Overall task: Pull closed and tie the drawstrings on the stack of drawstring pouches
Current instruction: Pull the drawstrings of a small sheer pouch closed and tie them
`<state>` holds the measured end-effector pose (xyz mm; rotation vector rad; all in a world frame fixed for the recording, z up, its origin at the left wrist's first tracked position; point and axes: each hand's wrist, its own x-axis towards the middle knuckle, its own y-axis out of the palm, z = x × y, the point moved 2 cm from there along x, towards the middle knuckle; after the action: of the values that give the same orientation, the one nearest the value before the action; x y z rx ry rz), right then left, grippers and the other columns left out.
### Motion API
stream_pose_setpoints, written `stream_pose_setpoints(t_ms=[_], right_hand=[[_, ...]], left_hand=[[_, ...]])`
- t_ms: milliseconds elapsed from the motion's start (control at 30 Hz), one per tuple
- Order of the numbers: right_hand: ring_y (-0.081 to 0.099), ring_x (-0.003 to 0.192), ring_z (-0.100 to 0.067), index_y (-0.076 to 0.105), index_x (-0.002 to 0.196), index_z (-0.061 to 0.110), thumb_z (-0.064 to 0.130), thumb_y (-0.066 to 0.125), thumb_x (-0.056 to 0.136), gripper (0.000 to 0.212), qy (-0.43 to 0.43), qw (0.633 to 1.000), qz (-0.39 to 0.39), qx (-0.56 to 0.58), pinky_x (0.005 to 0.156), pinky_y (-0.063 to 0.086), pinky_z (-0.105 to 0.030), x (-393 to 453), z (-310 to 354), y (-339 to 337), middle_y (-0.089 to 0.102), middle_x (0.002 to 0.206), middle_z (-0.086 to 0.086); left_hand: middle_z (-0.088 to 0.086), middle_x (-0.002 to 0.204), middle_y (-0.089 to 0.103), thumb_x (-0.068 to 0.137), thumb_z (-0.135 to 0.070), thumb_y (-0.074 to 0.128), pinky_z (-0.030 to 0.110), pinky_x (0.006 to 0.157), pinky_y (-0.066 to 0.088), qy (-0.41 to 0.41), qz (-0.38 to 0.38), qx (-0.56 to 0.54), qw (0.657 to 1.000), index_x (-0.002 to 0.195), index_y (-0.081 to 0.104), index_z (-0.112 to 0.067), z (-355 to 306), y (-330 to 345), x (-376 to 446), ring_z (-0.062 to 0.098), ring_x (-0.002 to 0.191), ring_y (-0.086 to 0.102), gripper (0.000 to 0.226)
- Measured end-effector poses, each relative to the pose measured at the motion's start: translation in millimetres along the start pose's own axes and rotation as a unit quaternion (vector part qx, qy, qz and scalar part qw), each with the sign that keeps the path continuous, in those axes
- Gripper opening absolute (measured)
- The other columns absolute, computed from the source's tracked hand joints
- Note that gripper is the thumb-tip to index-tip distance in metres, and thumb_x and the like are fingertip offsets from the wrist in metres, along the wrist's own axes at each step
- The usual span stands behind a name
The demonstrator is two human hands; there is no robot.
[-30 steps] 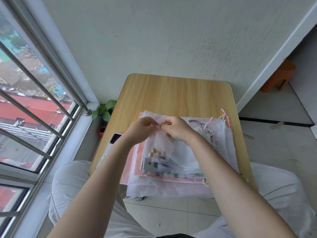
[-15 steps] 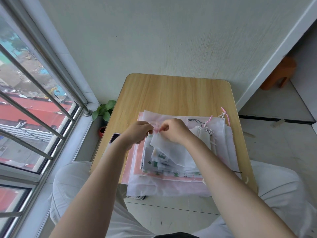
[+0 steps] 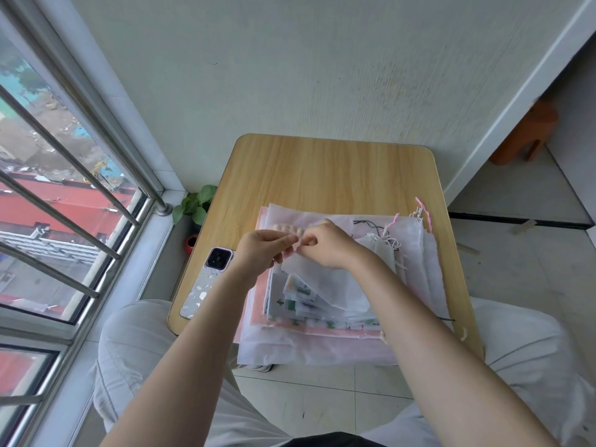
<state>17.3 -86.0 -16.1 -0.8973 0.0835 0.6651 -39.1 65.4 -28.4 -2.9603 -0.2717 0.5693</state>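
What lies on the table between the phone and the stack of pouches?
In the head view, only the left hand and its wrist hang over that strip; under them the table looks bare between phone and stack of pouches.

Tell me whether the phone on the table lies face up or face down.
Face down: the phone shows its camera block and patterned back, flat on the table.

Phone lies left of pouch stack on table.
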Motion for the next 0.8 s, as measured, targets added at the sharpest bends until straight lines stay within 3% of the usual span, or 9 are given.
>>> stream_pose_setpoints(t_ms=[100,167,300,400,467,533,567,700,800], right_hand=[[0.055,0.077,-0.015,0.063,0.078,0.014,0.041,0.059,0.092,0.030,0.005,0.999,-0.008,0.054,0.067,0.040,-0.025,-1.2,0.6,-5.5,0.051,0.098,-0.001],[0.054,0.075,-0.016,0.061,0.086,0.005,0.041,0.056,0.094,0.037,0.008,0.996,-0.014,0.082,0.067,0.041,-0.028,-1.9,3.9,-10.3,0.055,0.086,-0.001],[0.062,0.065,-0.017,0.057,0.085,0.009,0.027,0.055,0.096,0.022,0.015,0.986,-0.021,0.166,0.068,0.049,-0.029,-0.7,11.1,-12.5,0.063,0.074,-0.004],[0.063,0.061,-0.017,0.061,0.084,0.006,0.027,0.062,0.093,0.023,0.009,0.981,-0.028,0.194,0.065,0.050,-0.027,3.2,14.3,-7.2,0.067,0.073,-0.005],[0.061,0.069,-0.013,0.067,0.097,0.009,0.024,0.064,0.092,0.016,-0.007,0.972,-0.046,0.230,0.067,0.049,-0.023,4.1,16.7,-4.6,0.066,0.082,0.002],[0.058,0.086,-0.008,0.062,0.118,0.019,0.017,0.064,0.090,0.028,-0.032,0.965,-0.088,0.246,0.076,0.047,-0.019,5.2,15.4,-5.4,0.059,0.101,0.009],[0.057,0.090,-0.008,0.060,0.120,0.021,0.014,0.064,0.089,0.032,-0.040,0.966,-0.104,0.234,0.079,0.048,-0.019,5.7,12.6,-5.7,0.058,0.104,0.008],[0.067,0.083,-0.007,0.072,0.089,0.020,0.006,0.067,0.084,0.015,-0.027,0.982,-0.060,0.176,0.087,0.055,-0.034,5.9,0.2,1.6,0.072,0.085,0.007],[0.067,0.081,-0.009,0.073,0.082,0.019,0.008,0.073,0.081,0.012,-0.029,0.986,-0.070,0.150,0.083,0.055,-0.030,3.5,-1.7,4.5,0.071,0.079,0.007]], left_hand=[[0.008,0.067,0.065,0.086,-0.019,0.073,0.017,0.049,0.040,0.011,0.000,0.047,0.999,0.086,0.076,-0.001,-0.2,-0.3,1.6,0.007,0.050,0.047,0.019],[0.007,0.070,0.066,0.090,-0.015,0.068,0.015,0.051,0.043,0.019,0.025,0.095,0.995,0.089,0.077,-0.004,0.3,0.7,2.4,0.005,0.052,0.050,0.014],[0.004,0.073,0.067,0.092,-0.010,0.060,0.021,0.062,0.046,0.018,0.083,0.166,0.982,0.084,0.076,-0.014,2.5,4.1,3.2,0.010,0.063,0.053,0.018],[0.005,0.070,0.063,0.090,-0.013,0.062,0.026,0.064,0.043,0.026,0.105,0.165,0.980,0.079,0.073,-0.002,1.7,8.0,2.2,0.014,0.065,0.050,0.019],[0.004,0.072,0.066,0.092,-0.015,0.061,0.022,0.061,0.043,0.030,0.091,0.151,0.984,0.086,0.076,-0.006,1.9,7.8,2.9,0.011,0.065,0.051,0.018],[0.004,0.074,0.067,0.094,-0.015,0.059,0.021,0.060,0.044,0.016,0.079,0.110,0.991,0.089,0.077,-0.009,2.4,5.4,4.3,0.011,0.064,0.052,0.020],[0.006,0.074,0.067,0.095,-0.014,0.058,0.022,0.061,0.044,0.004,0.077,0.086,0.993,0.089,0.077,-0.007,2.3,4.2,5.0,0.012,0.064,0.052,0.021],[0.010,0.076,0.067,0.095,-0.013,0.052,0.026,0.065,0.044,-0.047,0.076,0.017,0.996,0.091,0.071,0.001,0.8,1.1,7.1,0.014,0.064,0.054,0.024],[0.014,0.076,0.068,0.094,-0.010,0.049,0.026,0.064,0.044,-0.070,0.077,-0.006,0.995,0.091,0.069,0.003,1.0,1.3,7.7,0.015,0.063,0.055,0.024]])
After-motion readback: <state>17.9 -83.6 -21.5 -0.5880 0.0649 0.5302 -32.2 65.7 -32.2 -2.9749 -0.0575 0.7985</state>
